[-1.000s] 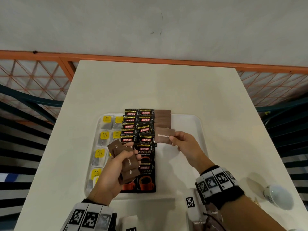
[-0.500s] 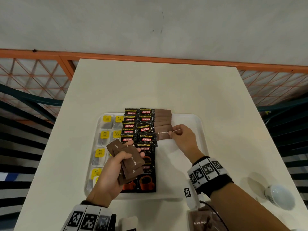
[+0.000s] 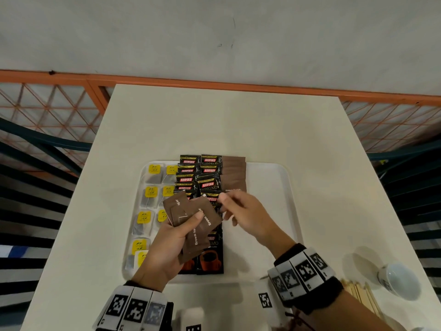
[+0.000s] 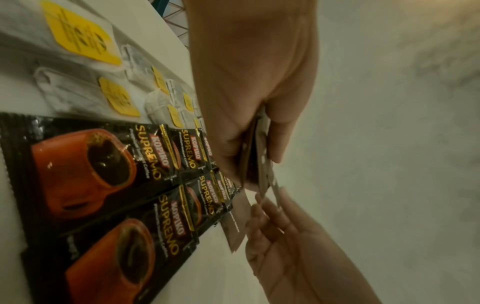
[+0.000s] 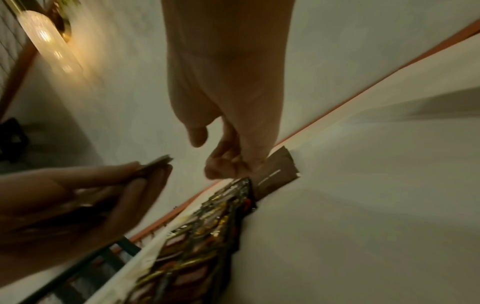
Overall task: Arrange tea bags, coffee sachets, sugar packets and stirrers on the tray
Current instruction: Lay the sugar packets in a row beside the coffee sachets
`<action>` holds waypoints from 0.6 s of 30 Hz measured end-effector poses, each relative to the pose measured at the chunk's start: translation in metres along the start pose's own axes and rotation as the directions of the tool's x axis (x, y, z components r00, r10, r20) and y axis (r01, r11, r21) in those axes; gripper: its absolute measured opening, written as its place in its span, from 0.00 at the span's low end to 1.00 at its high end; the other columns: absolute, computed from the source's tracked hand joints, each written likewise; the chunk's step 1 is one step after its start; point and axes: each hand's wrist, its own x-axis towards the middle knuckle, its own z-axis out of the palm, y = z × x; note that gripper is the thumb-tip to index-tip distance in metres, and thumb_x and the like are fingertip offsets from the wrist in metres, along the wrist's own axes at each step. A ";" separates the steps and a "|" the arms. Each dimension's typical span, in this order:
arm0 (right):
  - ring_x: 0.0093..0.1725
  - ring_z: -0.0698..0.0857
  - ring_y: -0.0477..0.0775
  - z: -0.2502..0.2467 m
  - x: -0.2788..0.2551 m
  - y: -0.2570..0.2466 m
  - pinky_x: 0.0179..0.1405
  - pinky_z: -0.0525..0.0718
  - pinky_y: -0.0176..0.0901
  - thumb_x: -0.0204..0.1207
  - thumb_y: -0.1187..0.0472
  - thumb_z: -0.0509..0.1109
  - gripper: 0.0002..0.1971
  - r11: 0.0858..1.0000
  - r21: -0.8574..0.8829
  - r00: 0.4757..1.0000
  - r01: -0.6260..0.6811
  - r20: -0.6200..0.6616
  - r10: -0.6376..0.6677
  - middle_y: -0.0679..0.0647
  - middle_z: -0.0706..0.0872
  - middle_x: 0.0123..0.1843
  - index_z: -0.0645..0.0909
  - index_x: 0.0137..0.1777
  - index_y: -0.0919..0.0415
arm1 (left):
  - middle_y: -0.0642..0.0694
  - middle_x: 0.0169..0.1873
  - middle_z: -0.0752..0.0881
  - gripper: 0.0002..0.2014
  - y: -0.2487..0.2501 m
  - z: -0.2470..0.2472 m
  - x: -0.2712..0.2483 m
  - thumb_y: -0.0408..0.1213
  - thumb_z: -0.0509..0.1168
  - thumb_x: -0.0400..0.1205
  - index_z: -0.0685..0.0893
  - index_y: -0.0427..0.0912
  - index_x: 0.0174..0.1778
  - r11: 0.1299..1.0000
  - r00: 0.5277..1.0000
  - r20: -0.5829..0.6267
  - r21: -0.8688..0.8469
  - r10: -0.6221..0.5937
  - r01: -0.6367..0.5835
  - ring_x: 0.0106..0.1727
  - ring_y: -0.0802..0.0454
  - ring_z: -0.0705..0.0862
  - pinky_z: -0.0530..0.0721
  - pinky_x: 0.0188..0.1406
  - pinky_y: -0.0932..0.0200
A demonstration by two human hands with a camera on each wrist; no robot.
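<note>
A white tray (image 3: 290,177) holds tea bags (image 3: 152,169) with yellow tags on the left. Black coffee sachets (image 3: 210,185) lie in two columns in the middle. A column of brown sugar packets (image 3: 233,170) lies right of them. My left hand (image 3: 191,223) grips a fan of brown sugar packets (image 3: 205,225) above the near sachets. My right hand (image 3: 226,206) hovers just right of that fan, fingers loosely curled and holding nothing. In the right wrist view its thumb and fingers (image 5: 218,170) are apart above the laid sugar packets (image 5: 278,170).
Wooden stirrers (image 3: 358,295) lie on the table at the near right, beside a tipped white cup (image 3: 398,280). The tray's right half is bare. An orange railing runs behind the table's far edge.
My right hand laid its sugar packet on the column, let go, and drew back left toward the fan in my left hand. The left hand barely moved.
</note>
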 end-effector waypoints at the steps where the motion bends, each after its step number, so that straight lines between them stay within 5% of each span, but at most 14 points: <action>1: 0.38 0.83 0.47 0.004 -0.006 -0.002 0.30 0.79 0.34 0.79 0.51 0.64 0.11 0.999 0.032 0.997 0.002 0.076 -0.005 0.49 0.85 0.40 0.81 0.52 0.57 | 0.43 0.40 0.92 0.12 0.000 0.001 0.000 0.31 0.66 0.78 0.85 0.42 0.57 1.000 1.000 0.001 -0.002 0.013 -0.013 0.36 0.51 0.90 0.87 0.28 0.59; 4: 0.37 0.83 0.44 0.010 -0.017 -0.005 0.30 0.81 0.34 0.78 0.58 0.68 0.08 0.990 0.138 0.988 0.030 0.149 -0.051 0.51 0.86 0.41 0.81 0.53 0.60 | 0.41 0.41 0.91 0.14 -0.001 0.001 -0.001 0.34 0.69 0.73 0.86 0.41 0.56 0.999 0.999 0.002 0.012 0.043 -0.043 0.38 0.48 0.90 0.87 0.31 0.58; 7: 0.36 0.83 0.45 0.013 -0.020 -0.004 0.31 0.82 0.34 0.75 0.64 0.71 0.05 0.968 0.218 0.992 0.120 0.007 -0.125 0.52 0.86 0.40 0.82 0.50 0.61 | 0.39 0.38 0.89 0.13 -0.001 0.000 -0.002 0.37 0.69 0.73 0.85 0.39 0.53 0.998 0.998 -0.010 0.010 0.062 -0.062 0.32 0.50 0.88 0.85 0.27 0.60; 10: 0.44 0.84 0.43 0.013 -0.021 0.000 0.42 0.84 0.33 0.71 0.66 0.74 0.07 0.939 0.075 0.927 0.335 -0.205 -0.314 0.47 0.86 0.44 0.83 0.44 0.53 | 0.40 0.32 0.86 0.14 0.000 -0.002 -0.003 0.44 0.66 0.76 0.83 0.38 0.52 0.998 0.999 0.001 -0.045 0.050 -0.050 0.27 0.52 0.85 0.83 0.24 0.62; 13: 0.49 0.83 0.44 0.015 -0.024 0.006 0.52 0.84 0.33 0.68 0.66 0.74 0.08 0.858 -0.170 0.833 0.485 -0.208 -0.513 0.45 0.82 0.46 0.87 0.45 0.55 | 0.42 0.34 0.88 0.20 0.002 0.000 -0.005 0.52 0.64 0.73 0.83 0.43 0.55 0.995 0.997 0.039 -0.070 0.071 -0.068 0.29 0.53 0.85 0.83 0.25 0.62; 18: 0.52 0.82 0.42 0.014 -0.029 0.012 0.54 0.80 0.28 0.69 0.67 0.69 0.10 0.809 -0.210 0.804 0.550 -0.131 -0.580 0.46 0.81 0.49 0.88 0.47 0.56 | 0.47 0.36 0.91 0.14 0.003 0.002 -0.006 0.28 0.66 0.76 0.83 0.42 0.57 0.992 0.992 0.018 -0.017 0.126 -0.126 0.35 0.56 0.89 0.85 0.30 0.63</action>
